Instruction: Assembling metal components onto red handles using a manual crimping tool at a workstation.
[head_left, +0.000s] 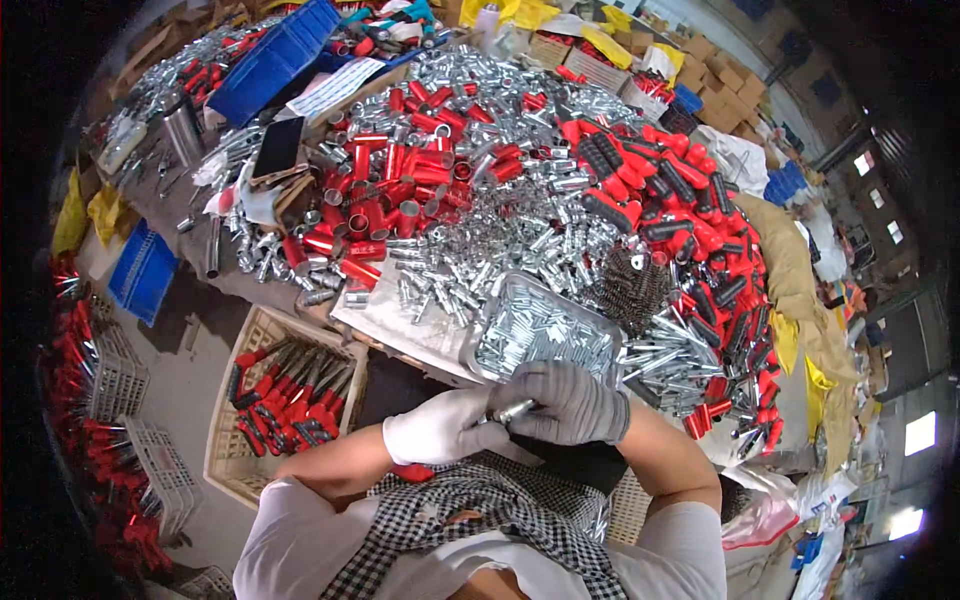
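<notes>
My left hand wears a white glove and my right hand a grey one. They meet in front of my chest, fingers closed on a short, shiny metal cylinder. The fingers cover most of it. A red piece shows below my left hand, against the checked apron. Just beyond my right hand is a metal tray full of small silver pins. Past it spread loose silver fittings, red tubes and a heap of dark springs.
Red-and-black handles pile up on the right of the table. A cream crate of red-handled tools stands at the left. A phone lies near a blue bin at the back left. White baskets stand on the floor.
</notes>
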